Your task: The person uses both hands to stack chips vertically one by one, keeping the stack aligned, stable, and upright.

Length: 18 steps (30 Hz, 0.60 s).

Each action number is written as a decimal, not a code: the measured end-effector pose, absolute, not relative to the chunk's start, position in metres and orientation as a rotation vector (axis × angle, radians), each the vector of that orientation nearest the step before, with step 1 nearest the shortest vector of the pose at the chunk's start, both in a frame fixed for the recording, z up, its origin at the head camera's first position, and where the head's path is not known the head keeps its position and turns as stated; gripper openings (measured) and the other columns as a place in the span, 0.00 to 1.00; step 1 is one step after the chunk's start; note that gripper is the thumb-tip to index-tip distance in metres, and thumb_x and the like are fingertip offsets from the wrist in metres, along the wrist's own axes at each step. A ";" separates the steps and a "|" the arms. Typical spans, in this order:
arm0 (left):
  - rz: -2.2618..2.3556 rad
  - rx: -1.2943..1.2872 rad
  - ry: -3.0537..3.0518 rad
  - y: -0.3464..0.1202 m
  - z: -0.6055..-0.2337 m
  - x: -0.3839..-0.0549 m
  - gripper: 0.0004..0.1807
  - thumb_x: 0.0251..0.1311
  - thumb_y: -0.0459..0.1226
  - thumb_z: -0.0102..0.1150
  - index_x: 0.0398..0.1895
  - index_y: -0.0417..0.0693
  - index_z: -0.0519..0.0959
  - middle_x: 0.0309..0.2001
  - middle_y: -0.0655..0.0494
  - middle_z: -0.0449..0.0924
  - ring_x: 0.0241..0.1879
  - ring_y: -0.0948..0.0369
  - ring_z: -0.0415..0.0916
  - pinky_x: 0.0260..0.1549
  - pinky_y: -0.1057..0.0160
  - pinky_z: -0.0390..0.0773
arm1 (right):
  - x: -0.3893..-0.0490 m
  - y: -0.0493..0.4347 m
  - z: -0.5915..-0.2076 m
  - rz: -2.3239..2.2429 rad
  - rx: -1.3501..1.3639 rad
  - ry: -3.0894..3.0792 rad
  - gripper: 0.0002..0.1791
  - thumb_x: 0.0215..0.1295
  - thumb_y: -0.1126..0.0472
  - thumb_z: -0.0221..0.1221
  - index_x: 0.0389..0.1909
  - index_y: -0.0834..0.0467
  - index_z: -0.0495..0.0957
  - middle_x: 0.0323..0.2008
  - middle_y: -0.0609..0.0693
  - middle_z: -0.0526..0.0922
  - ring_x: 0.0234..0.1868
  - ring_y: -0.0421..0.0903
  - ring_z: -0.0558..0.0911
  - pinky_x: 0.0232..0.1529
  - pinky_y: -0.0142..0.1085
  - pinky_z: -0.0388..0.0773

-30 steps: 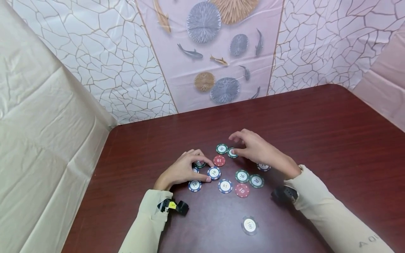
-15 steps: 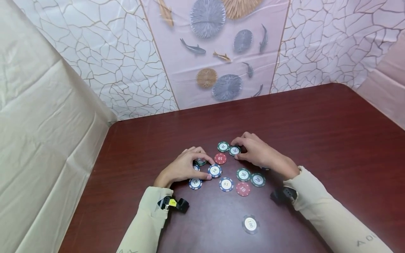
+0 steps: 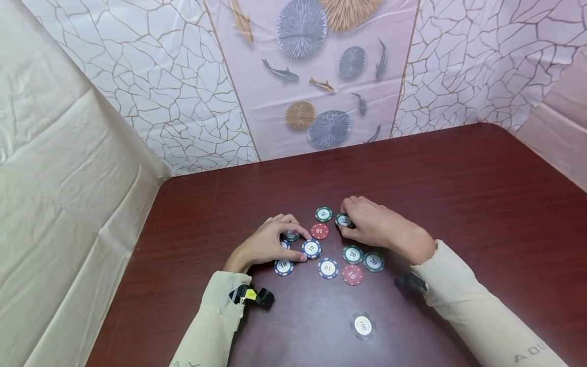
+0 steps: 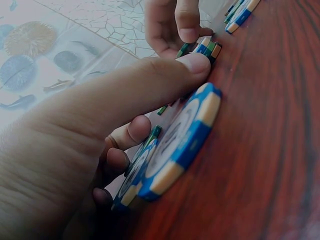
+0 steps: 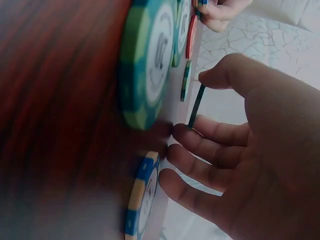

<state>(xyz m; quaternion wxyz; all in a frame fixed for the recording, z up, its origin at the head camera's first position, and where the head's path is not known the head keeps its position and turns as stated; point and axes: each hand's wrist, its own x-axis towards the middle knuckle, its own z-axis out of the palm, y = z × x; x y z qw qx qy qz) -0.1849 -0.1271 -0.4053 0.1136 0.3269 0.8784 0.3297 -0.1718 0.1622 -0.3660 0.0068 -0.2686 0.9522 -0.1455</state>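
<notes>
My left hand (image 3: 262,243) pinches a blue 10 poker chip (image 3: 312,248) between thumb and index finger. In the left wrist view, green and dark edges show with the blue one in that grip, like a short stack (image 4: 207,49). Thumb and fingers of my right hand (image 3: 379,223) grip a green 20 poker chip (image 3: 343,220), seen edge-on as a thin green disc (image 5: 197,106) in the right wrist view. Left of it lie another green chip (image 3: 323,214) and a red 10 chip (image 3: 319,231). Beneath my left hand, a blue chip (image 3: 284,267) and others are partly covered.
Between the forearms lie two green 20 chips (image 3: 352,254), a blue 10 chip (image 3: 328,268) and a red 10 chip (image 3: 352,275). A grey 100 chip (image 3: 363,326) lies nearer on the dark red table (image 3: 458,183). Patterned cloth (image 3: 174,92) hangs behind it.
My right thumb and fingers have come together on the green chip, and it has shifted slightly right, away from the neighbouring green one. The left hand keeps its grip in place.
</notes>
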 end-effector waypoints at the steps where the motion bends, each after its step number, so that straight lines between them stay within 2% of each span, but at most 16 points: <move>1: 0.969 0.961 2.577 -0.127 -0.405 -0.185 0.18 0.54 0.52 0.81 0.48 0.75 0.88 0.45 0.72 0.77 0.53 0.65 0.69 0.58 0.51 0.66 | -0.172 0.162 -0.366 -0.463 -0.821 2.974 0.13 0.67 0.59 0.66 0.42 0.63 0.76 0.34 0.52 0.77 0.36 0.49 0.77 0.39 0.45 0.80; 6: 0.981 0.963 2.582 -0.129 -0.405 -0.185 0.18 0.54 0.52 0.81 0.48 0.74 0.88 0.45 0.72 0.77 0.52 0.65 0.69 0.58 0.51 0.66 | -0.175 0.162 -0.364 -0.494 -0.791 2.935 0.15 0.67 0.58 0.65 0.47 0.63 0.77 0.36 0.52 0.81 0.33 0.47 0.79 0.38 0.44 0.81; 13: 0.989 1.000 2.575 -0.129 -0.404 -0.186 0.18 0.53 0.53 0.81 0.48 0.74 0.88 0.45 0.72 0.78 0.52 0.64 0.69 0.59 0.52 0.65 | -0.178 0.163 -0.363 -0.526 -0.827 2.854 0.19 0.67 0.58 0.66 0.55 0.63 0.83 0.45 0.56 0.83 0.39 0.48 0.81 0.43 0.45 0.81; 18: 0.997 0.985 2.564 -0.130 -0.404 -0.185 0.18 0.53 0.52 0.81 0.48 0.75 0.88 0.44 0.72 0.77 0.51 0.64 0.68 0.57 0.52 0.65 | -0.179 0.163 -0.365 -0.655 -0.894 2.788 0.19 0.69 0.61 0.69 0.57 0.64 0.83 0.41 0.53 0.85 0.34 0.43 0.78 0.38 0.39 0.78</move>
